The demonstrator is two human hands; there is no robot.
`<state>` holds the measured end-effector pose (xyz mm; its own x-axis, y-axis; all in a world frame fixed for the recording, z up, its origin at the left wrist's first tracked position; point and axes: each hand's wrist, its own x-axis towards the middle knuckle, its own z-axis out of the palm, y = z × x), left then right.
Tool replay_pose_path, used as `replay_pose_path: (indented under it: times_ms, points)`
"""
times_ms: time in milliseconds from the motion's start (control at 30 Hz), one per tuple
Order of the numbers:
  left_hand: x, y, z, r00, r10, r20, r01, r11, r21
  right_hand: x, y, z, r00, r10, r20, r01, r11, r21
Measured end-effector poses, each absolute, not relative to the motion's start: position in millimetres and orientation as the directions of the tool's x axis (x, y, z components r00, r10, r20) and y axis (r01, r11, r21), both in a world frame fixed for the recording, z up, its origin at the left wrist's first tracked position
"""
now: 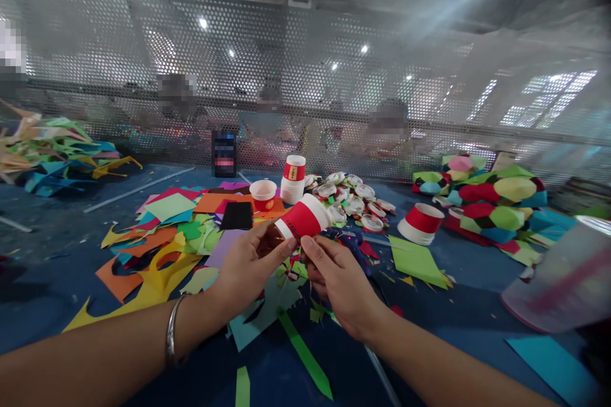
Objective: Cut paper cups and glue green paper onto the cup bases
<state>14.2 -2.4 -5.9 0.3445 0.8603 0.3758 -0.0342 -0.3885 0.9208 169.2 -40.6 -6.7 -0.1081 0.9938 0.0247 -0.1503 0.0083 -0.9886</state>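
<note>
My left hand [251, 261] is closed round the lower left end of a tilted stack of white and red paper cups [304, 217]. The thumb of my right hand [337, 273] presses near the cups' lower edge, its fingers curled; whether it pinches something small there is hidden. Just behind stand an upright red and white cup stack [293, 178] and a single open cup [263, 194]. Under my hands lie small paper scraps and a green strip [305, 353].
Coloured paper [174, 206] and cut offcuts [157, 273] spread at left. Round badge-like pieces [353, 197] are heaped behind. Further right are a tilted cup [421, 224], coloured paper balls [501, 197] and a translucent container [563, 273]. A phone [224, 154] leans against the perforated screen.
</note>
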Motion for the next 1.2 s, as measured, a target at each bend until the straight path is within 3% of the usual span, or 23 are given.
replay_pose_path:
  times_ms: [267, 400, 633, 1200]
  points:
    - [10.4, -5.7, -9.2, 0.24, 0.853, 0.463, 0.142, -0.503, 0.853, 168.8, -45.8, -5.1, -0.097, 0.994, 0.043, -0.159, 0.027, -0.987]
    - [11.5, -6.1, -10.5, 0.24, 0.856, 0.457, 0.108, -0.492, 0.864, 168.7, -47.4, -3.3, -0.087, 0.995, 0.055, -0.142, 0.043, -0.989]
    - [16.0, -6.0, -9.4, 0.243, 0.91, 0.336, -0.185, -0.296, 0.937, 169.4, -42.4, -3.7, -0.103, 0.993, 0.066, -0.125, 0.053, -0.991]
    - [14.1, -6.8, -11.3, 0.202, 0.905, 0.374, -0.083, -0.364, 0.927, 170.4, -41.8, -8.5, -0.091, 0.994, 0.055, -0.069, 0.049, -0.996]
